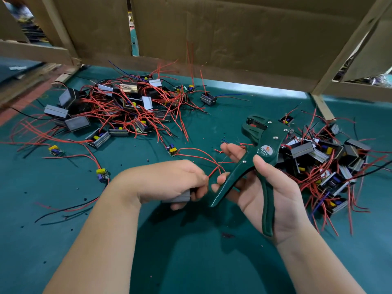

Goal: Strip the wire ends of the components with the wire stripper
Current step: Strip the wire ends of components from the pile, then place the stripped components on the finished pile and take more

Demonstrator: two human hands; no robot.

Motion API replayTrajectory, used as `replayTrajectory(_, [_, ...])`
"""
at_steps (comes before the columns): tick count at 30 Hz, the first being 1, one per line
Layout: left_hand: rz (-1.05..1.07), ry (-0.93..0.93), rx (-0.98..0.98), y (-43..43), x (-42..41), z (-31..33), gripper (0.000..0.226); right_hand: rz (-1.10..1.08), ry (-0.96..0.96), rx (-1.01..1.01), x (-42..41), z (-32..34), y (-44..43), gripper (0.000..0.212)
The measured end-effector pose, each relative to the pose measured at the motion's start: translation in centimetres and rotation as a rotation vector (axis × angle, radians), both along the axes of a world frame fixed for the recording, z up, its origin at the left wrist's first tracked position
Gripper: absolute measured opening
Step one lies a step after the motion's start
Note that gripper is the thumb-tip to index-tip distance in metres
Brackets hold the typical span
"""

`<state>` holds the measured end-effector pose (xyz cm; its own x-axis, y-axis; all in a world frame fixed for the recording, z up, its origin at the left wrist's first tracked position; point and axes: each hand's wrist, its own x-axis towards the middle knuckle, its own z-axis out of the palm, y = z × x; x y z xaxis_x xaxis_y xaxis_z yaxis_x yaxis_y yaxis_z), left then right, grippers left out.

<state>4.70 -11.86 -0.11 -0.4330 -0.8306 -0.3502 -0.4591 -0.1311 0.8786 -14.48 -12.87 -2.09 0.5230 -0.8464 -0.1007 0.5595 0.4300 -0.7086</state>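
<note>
My right hand (269, 185) grips a dark green wire stripper (257, 153) by its two handles, jaws pointing up and away from me. The jaws stand apart with nothing plainly between them. My left hand (169, 183) holds a small grey boxed component (180, 197) low over the table, mostly hidden under the fingers. Its red wires (214, 169) come out between thumb and forefinger and reach toward the fingers of my right hand, which touch them near the stripper's pivot.
A tangled pile of components with red wires (118, 109) lies at the back left on the green table (191, 251). A second pile (326, 162) lies at the right, close to my right hand. Loose small circuit boards (172, 149) lie between. Cardboard walls (233, 35) close the back.
</note>
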Motion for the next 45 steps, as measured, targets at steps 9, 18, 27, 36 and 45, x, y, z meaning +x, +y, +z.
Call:
replayTrajectory(9, [-0.325, 0.104, 0.236, 0.6, 1.5, 1.0, 0.029, -0.003, 0.077, 0.045, 0.8, 0.1, -0.2, 0.049])
replayTrajectory(18, [0.18, 0.543, -0.086, -0.1, 1.0, 0.5, 0.034, -0.109, 0.008, 0.043, -2.6, 0.3, -2.2, 0.069])
replayTrajectory(27, [0.882, 0.798, -0.215, -1.6, -1.5, -0.2, 0.016, 0.286, -0.01, -0.121, -1.7, 0.4, -0.5, 0.071])
replayTrajectory(36, [0.903, -0.28, -0.783, -1.7, 2.4, -1.2, 0.055, -0.377, 0.232, -0.311, -0.9, -0.4, -0.2, 0.03])
replayTrajectory(45, [1.537, -0.491, -0.671, -1.2, 6.8, -1.5, 0.051, -0.572, 0.442, -0.168, -2.1, -0.6, -1.0, 0.014])
